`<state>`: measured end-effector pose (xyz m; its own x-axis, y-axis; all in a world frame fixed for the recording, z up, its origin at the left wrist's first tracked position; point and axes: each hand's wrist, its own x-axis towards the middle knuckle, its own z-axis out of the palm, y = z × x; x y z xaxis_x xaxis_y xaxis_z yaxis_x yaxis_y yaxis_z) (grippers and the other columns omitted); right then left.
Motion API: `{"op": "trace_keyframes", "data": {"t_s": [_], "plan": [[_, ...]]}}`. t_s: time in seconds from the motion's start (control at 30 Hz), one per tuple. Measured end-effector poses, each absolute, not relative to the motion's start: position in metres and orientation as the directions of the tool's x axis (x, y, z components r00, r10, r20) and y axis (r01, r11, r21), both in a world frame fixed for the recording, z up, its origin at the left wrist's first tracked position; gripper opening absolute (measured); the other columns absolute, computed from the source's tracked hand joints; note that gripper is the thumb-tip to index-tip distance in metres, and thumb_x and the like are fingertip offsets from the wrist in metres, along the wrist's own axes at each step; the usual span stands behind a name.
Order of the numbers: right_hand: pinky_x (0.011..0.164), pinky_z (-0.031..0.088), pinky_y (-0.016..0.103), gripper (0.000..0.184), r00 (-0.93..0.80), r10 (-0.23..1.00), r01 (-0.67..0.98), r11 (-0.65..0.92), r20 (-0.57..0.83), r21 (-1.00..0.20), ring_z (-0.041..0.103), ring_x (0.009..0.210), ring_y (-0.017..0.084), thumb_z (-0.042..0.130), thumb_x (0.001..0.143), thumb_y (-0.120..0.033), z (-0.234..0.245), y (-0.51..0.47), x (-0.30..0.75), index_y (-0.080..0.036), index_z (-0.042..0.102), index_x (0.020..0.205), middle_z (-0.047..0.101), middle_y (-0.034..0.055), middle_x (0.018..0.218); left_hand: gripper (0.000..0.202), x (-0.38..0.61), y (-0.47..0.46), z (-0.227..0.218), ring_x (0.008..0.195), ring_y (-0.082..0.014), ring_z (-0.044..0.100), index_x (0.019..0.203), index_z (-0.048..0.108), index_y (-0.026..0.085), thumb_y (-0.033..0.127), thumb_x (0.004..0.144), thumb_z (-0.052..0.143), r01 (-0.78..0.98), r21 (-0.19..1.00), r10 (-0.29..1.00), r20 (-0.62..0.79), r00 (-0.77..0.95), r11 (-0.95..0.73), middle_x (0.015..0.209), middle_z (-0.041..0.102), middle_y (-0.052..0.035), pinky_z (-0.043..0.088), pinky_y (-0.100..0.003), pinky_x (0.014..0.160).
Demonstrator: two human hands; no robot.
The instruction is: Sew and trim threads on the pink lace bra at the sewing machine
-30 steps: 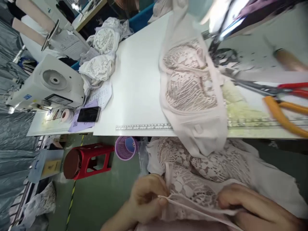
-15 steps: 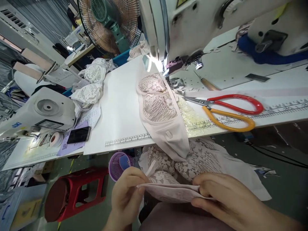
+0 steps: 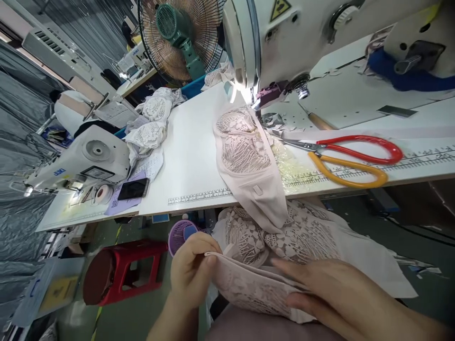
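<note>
**Two hands on one strip of pink lace**

Both of my hands are on the lace piece (image 3: pixel 249 289) lying across my lap, below the table edge. My left hand (image 3: pixel 194 270) pinches its folded end, thumb and fingers closed on the thin, soft edge. My right hand (image 3: pixel 330 293) lies along the other end with the fingers stretched flat on top and the thumb tucked under, so the fabric is clamped between them. The piece is pale pink, openwork and limp.

Just behind it a heap of white lace (image 3: pixel 302 237) spills down from the table (image 3: pixel 195 156), coarse and floral. A finished bra (image 3: pixel 249 161) hangs over the smooth white tabletop, its cups ribbed with lace, its band plain and matte. Glossy red and orange scissors (image 3: pixel 348 158) lie to its right, under the sewing machine (image 3: pixel 284 38).
</note>
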<state>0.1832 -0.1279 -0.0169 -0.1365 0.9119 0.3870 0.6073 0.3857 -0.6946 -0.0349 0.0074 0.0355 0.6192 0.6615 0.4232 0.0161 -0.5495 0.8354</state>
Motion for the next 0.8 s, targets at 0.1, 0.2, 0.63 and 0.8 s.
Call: {"op": "trace_keyframes", "data": {"t_s": [0.1, 0.2, 0.63, 0.8], "plan": [[0.049, 0.041, 0.024, 0.024, -0.305, 0.901, 0.511, 0.429, 0.31, -0.745, 0.059, 0.055, 0.012, 0.034, 0.102, -0.022, -0.008, -0.122, 0.181, -0.023, 0.055, 0.092, 0.06, -0.0043, 0.067, 0.009, -0.035, 0.007, 0.038, 0.071, -0.0144, 0.056, 0.09, 0.059, 0.018, 0.018, 0.094, 0.051, 0.05, 0.833, 0.665, 0.402, 0.629, -0.551, 0.077, 0.06, -0.0038, 0.045, -0.026, 0.063], [0.049, 0.04, 0.026, 0.028, -0.314, 0.912, 0.593, 0.406, 0.265, -0.695, 0.057, 0.059, 0.015, 0.036, 0.098, -0.018, -0.005, -0.121, 0.176, -0.021, 0.058, 0.08, 0.058, -0.0003, 0.069, 0.009, -0.037, 0.002, 0.043, 0.071, -0.014, 0.056, 0.087, 0.058, 0.018, 0.019, 0.094, 0.052, 0.082, 0.859, 0.689, 0.345, 0.638, -0.506, 0.077, 0.06, -0.0032, 0.045, -0.026, 0.065], [0.066, 0.054, 0.031, 0.038, -0.228, 0.971, 0.387, 0.016, -0.079, -0.922, 0.062, 0.075, 0.018, 0.027, 0.102, -0.036, -0.035, -0.122, 0.172, -0.022, 0.057, 0.083, 0.059, 0.0035, 0.08, 0.039, -0.017, 0.032, -0.004, 0.053, -0.0085, 0.041, 0.075, 0.057, 0.015, 0.053, 0.081, 0.068, 0.291, 0.935, 0.759, -0.339, 0.555, 0.205, 0.064, 0.051, 0.0013, 0.033, -0.022, 0.052], [0.062, 0.054, 0.035, 0.039, -0.111, 0.986, 0.592, 0.165, 0.123, -0.789, 0.063, 0.071, 0.021, 0.023, 0.103, -0.028, -0.073, -0.124, 0.17, -0.017, 0.061, 0.099, 0.063, 0.0088, 0.087, 0.044, -0.004, 0.046, -0.018, 0.051, -0.0076, 0.037, 0.076, 0.056, 0.016, 0.058, 0.077, 0.068, 0.302, 0.934, 0.747, -0.339, 0.571, 0.193, 0.066, 0.052, 0.0013, 0.029, -0.021, 0.049]]}}
